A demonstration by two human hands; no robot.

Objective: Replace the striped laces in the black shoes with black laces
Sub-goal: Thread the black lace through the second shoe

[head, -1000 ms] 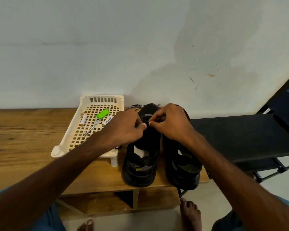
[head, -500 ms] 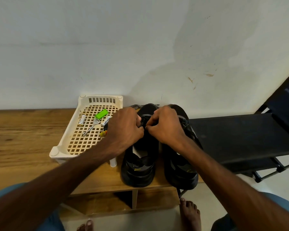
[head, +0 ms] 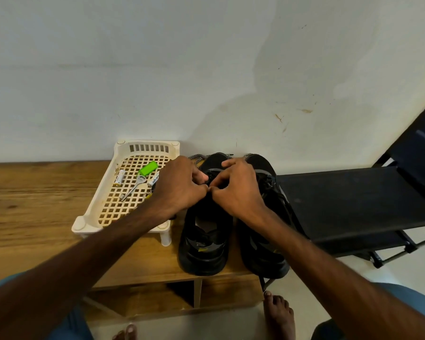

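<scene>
Two black shoes stand side by side on the wooden table (head: 35, 207), heels toward me. Over the lacing of the left shoe (head: 204, 244) my left hand (head: 179, 187) and my right hand (head: 238, 190) meet, fingers curled, each pinching a black lace (head: 212, 176). Their fingertips nearly touch each other. The right shoe (head: 263, 251) sits partly under my right forearm and shows black lacing. A striped lace (head: 198, 157) lies behind the shoes by the wall. The eyelets of the left shoe are hidden by my hands.
A cream plastic basket (head: 103, 204) stands left of the shoes, holding a green tag, a key and batteries. A black folding chair (head: 353, 200) is directly right of the table. The wall is close behind. My bare feet show below the table edge.
Both hands stay over the left shoe's lacing and have drawn closer together, fingertips now almost meeting. The view has shifted slightly; the shoes have not moved.
</scene>
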